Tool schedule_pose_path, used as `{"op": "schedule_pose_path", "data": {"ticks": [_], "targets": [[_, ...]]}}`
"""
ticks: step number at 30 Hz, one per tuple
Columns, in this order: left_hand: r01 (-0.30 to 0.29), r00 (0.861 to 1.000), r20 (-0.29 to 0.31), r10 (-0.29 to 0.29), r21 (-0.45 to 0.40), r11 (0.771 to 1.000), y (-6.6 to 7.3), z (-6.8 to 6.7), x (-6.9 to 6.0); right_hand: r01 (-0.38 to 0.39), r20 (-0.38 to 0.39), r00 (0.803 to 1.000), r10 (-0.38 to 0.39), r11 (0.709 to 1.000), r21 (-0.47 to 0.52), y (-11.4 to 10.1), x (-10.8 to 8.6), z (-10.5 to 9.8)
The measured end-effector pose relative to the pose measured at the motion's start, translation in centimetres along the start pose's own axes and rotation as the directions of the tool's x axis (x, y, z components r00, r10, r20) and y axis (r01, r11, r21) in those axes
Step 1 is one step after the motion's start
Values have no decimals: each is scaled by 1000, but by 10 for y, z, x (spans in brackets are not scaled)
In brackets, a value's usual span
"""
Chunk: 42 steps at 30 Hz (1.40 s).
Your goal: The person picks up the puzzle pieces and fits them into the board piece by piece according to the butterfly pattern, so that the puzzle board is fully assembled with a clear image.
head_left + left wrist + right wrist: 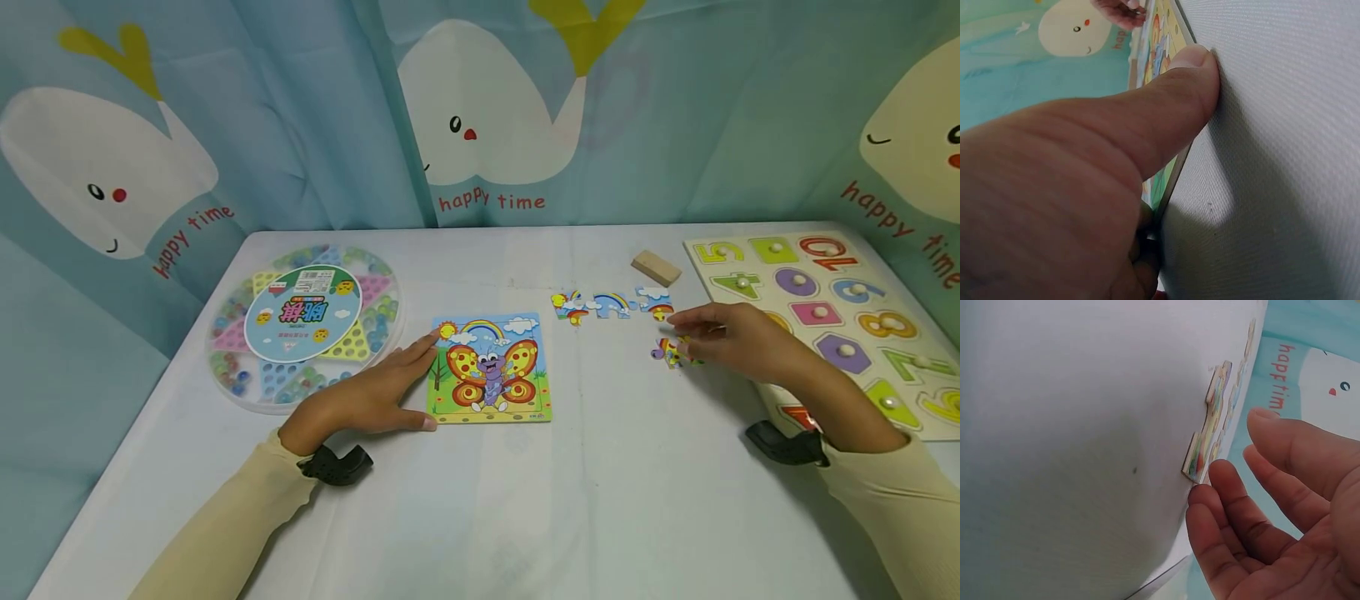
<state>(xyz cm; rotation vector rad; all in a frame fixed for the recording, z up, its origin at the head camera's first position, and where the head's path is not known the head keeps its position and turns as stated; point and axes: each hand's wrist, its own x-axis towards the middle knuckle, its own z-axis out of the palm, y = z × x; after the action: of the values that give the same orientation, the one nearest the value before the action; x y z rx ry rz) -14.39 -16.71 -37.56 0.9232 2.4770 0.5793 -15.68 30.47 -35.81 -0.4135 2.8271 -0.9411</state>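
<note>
- A blue curtain (697, 125) with folds hangs behind the white table (637, 500).
- On it are printed white whales (487, 108) and red words (491, 200) "happy time".
- Soft shadows (1260, 175) lie on the table.

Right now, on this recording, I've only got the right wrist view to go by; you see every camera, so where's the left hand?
Observer: The left hand rests along the left edge of the butterfly puzzle, as the head view shows.
Operator: Anything to the left of that puzzle?
Observer: Yes, a round game tray lies there.
Operator: I can make out loose pieces near the right hand. What lies behind them?
Observer: A wooden block, on the far side of the back row, by its right end.
</note>
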Motion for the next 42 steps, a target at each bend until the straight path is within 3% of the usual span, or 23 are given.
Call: {"op": "schedule_pose_path", "data": {"ticks": [12,22,36,42], "targets": [[11,1000,-3,-11,-3,1000,1,0,0,-26,24,999,27,999,-43,-4,1,2],[7,1000,-4,-7,-4,1000,1,0,0,51,34,998,-46,984,-171,-3,4,5],[28,1000,5,-28,-16,999,3,-2,-1,60,42,998,-55,989,-138,-7,2,2],[31,999,6,-31,-23,999,3,-2,0,49,40,998,-47,998,-44,-8,2,0]]}}
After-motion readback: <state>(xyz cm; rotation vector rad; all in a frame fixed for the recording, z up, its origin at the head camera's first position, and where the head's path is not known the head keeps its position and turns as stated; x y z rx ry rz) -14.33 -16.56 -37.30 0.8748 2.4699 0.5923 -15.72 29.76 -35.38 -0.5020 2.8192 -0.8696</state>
